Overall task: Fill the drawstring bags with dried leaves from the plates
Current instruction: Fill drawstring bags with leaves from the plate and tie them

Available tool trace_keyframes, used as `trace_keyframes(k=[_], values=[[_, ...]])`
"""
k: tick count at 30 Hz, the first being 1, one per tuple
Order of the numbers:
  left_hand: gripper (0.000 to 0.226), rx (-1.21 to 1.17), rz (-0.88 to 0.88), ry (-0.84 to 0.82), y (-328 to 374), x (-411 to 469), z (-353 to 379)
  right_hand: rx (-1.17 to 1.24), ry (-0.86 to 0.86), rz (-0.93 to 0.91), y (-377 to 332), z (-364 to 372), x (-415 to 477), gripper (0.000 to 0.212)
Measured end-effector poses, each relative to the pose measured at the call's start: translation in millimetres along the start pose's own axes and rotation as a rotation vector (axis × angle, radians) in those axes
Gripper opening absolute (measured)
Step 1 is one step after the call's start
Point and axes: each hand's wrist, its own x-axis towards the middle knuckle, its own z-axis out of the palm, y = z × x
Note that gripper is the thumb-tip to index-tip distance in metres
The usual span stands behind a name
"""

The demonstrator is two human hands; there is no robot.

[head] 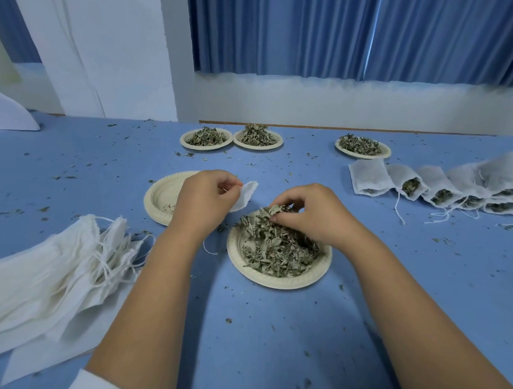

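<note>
A paper plate (247, 268) in front of me holds a heap of dried leaves (279, 249). My right hand (310, 212) reaches into the far side of the heap, its fingers curled round a clump of leaves. My left hand (204, 197) pinches a small white drawstring bag (246, 193) just left of the plate; most of the bag is hidden behind the hand, and its string hangs below the wrist.
An empty stack of paper plates (160, 195) lies under my left hand. A pile of empty bags (52, 270) lies at the left. Filled bags (443, 186) lie in a row at the right. Three plates of leaves (206, 138) (258, 138) (361, 146) stand at the back.
</note>
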Motion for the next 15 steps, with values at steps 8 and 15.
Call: trace_keyframes(k=[8, 15], values=[[0.024, -0.066, 0.025, 0.069, 5, -2, -3, 0.135, 0.084, 0.006, -3, -5, -1, 0.010], [0.023, -0.093, 0.017, -0.007, 14, -3, 2, 0.542, 0.232, 0.054, -14, -9, -3, 0.014]])
